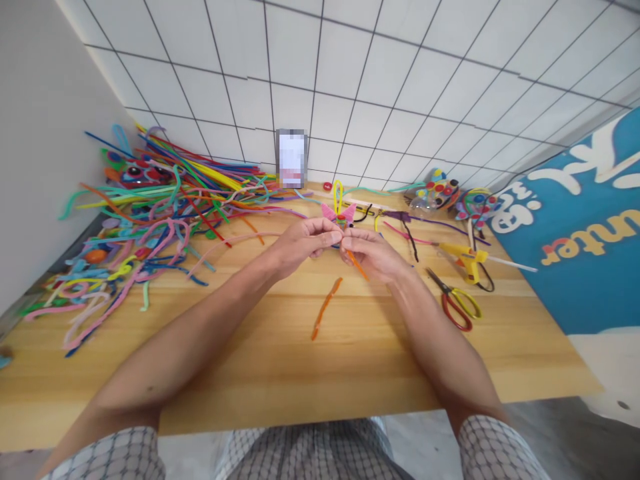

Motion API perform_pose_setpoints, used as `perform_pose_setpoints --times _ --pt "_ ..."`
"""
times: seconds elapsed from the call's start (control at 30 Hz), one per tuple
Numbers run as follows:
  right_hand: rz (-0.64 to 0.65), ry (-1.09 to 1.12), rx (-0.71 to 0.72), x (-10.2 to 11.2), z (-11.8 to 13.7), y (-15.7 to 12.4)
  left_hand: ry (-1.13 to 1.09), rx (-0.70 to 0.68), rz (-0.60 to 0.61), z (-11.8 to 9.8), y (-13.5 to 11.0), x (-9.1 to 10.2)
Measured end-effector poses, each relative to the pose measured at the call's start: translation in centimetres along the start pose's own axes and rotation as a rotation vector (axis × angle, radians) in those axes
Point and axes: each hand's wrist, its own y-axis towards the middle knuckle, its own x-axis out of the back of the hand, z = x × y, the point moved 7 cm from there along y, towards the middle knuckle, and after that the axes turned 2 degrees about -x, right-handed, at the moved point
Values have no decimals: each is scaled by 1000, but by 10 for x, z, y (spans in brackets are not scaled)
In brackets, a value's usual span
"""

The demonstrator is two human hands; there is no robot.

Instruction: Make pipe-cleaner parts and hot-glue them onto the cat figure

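Above the middle of the table, my left hand [309, 241] and my right hand [369, 252] meet at the fingertips. An orange pipe cleaner [358, 265] runs down from the pinch, under my right hand. My left fingers are pressed together at its upper end; what exactly they grip there is hidden. Just behind my hands stands a small figure with pink ear-like pieces [345, 212] and a yellow loop [339, 195] on top, its lower part covered by my fingers. Nearer to me, a second orange pipe cleaner [327, 309] lies on the wood.
Left is a large heap of coloured pipe cleaners [165, 233]. A phone [291, 159] leans on the tiled wall. To the right lie scissors [454, 301], a yellow glue gun [465, 259] and finished-looking decorated pieces [437, 193]. The wooden table [250, 373] ends near my body.
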Motion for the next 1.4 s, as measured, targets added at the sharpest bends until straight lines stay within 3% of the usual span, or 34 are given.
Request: perform_pose_setpoints --times 0.17,0.33,0.43,0.67,0.77,0.93,1.03,1.2,1.3,1.4 --pt "-77 -71 62 0 3 -1 -115 5 -138 10 -4 -5" --pt "-143 22 85 -4 -4 4 -360 75 -251 25 -9 -15" --pt "-146 75 49 -2 -8 6 -310 70 -226 23 -6 -10" --pt "-49 47 50 -3 1 5 -16 38 -33 7 1 2" --pt "-51 30 64 -6 0 5 -80 21 -95 9 -1 -1" --pt "-166 22 105 -3 -5 6 -284 10 -261 23 -7 -7" --pt "-167 -2 76 -1 -4 5 -278 32 -207 21 -4 -7" --pt "-109 -24 45 0 4 1 34 -41 -8 -1 2 3" --pt "-102 -38 38 -1 4 0 69 -57 -6 -4 2 5" --pt "-119 -35 49 -2 1 2 -55 -38 -85 3 -1 -2"
